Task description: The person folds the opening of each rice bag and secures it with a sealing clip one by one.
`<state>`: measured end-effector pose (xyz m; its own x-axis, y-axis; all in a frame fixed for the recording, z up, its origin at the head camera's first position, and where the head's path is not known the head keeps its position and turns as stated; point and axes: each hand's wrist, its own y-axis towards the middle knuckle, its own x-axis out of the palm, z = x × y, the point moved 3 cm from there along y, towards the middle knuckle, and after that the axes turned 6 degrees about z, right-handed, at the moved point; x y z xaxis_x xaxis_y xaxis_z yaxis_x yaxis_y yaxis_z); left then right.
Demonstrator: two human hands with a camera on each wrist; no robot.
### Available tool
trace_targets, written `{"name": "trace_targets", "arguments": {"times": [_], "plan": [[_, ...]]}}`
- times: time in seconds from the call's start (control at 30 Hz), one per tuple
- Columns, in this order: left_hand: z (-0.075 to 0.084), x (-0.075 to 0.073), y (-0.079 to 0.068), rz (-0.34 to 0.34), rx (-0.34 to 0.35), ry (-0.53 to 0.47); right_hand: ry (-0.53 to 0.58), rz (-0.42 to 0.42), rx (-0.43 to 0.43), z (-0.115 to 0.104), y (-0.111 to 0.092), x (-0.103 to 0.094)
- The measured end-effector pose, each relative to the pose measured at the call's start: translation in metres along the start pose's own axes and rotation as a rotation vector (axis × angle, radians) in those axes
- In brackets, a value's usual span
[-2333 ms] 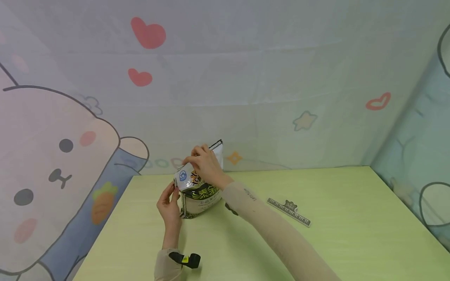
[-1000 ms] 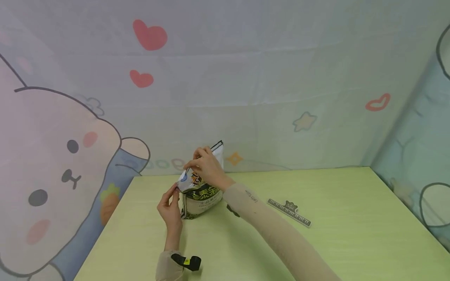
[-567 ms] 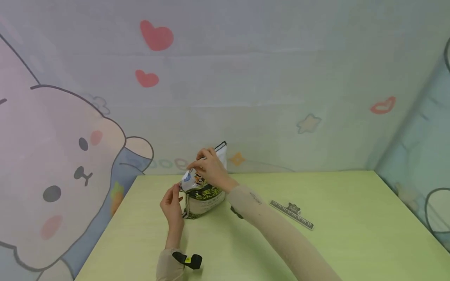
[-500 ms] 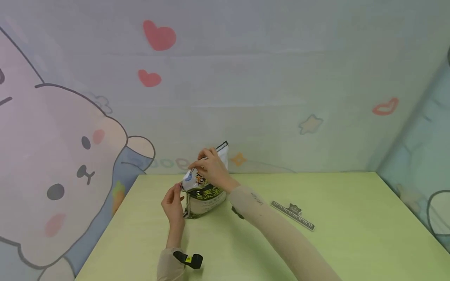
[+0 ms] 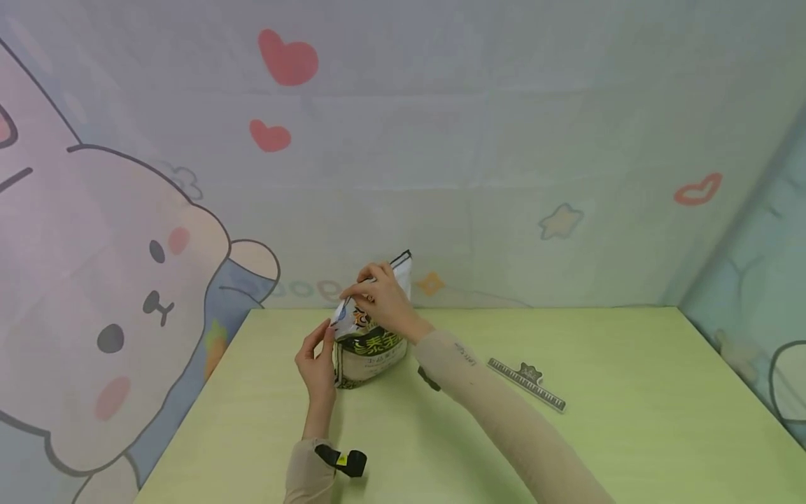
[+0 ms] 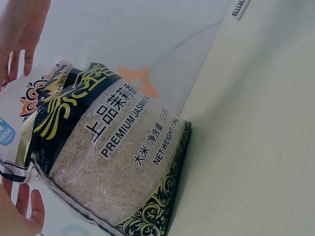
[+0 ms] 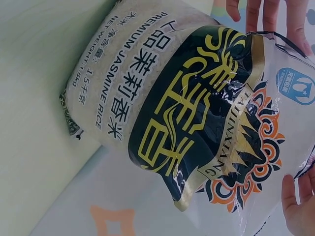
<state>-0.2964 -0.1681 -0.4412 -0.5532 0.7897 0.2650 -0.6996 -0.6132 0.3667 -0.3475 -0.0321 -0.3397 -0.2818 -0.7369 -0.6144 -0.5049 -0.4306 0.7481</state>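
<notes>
A printed bag of jasmine rice stands on the table with its top rising at a slant; rice shows through its clear lower panel. My left hand pinches the bag's upper left corner between thumb and fingers. Higher up, my right hand grips the top edge, its forearm crossing in front of the bag's right side. In the right wrist view, the fingers of my right hand are at the white top edge, below a blue round logo. Part of the bag's top is hidden behind the right hand.
To the right on the pale green table lies a long clip with a piano-key pattern and a bear-shaped grip. A cartoon-printed cloth hangs directly behind the table's back edge. A black camera is strapped to my left wrist.
The bag's upper left part, broad and flat earlier, now looks narrower and folded under my hands. Both hands keep their hold and shift slightly. The head view has turned a little left.
</notes>
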Motion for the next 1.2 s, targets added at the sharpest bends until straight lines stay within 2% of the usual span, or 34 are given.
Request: {"name": "trace_targets", "arguments": {"times": [0.13, 0.43, 0.7, 1.0, 1.2], "plan": [[0.001, 0.0007, -0.0003, -0.015, 0.006, -0.024, 0.003, -0.007, 0.013, 0.0008, -0.0001, -0.0004], [-0.0009, 0.0006, 0.0025, -0.012, -0.043, -0.062, 0.002, -0.06, 0.048, -0.0045, -0.0008, -0.0028], [-0.0012, 0.001, 0.002, -0.027, -0.022, -0.078, -0.12, -0.145, 0.027, -0.0084, -0.0014, -0.0002], [-0.0011, 0.001, 0.0018, -0.018, 0.0, -0.088, -0.177, -0.125, -0.031, -0.008, -0.0023, 0.0014], [-0.0023, 0.0009, 0.0026, 0.005, -0.029, -0.063, -0.192, -0.085, -0.046, -0.0082, -0.003, 0.0024]]}}
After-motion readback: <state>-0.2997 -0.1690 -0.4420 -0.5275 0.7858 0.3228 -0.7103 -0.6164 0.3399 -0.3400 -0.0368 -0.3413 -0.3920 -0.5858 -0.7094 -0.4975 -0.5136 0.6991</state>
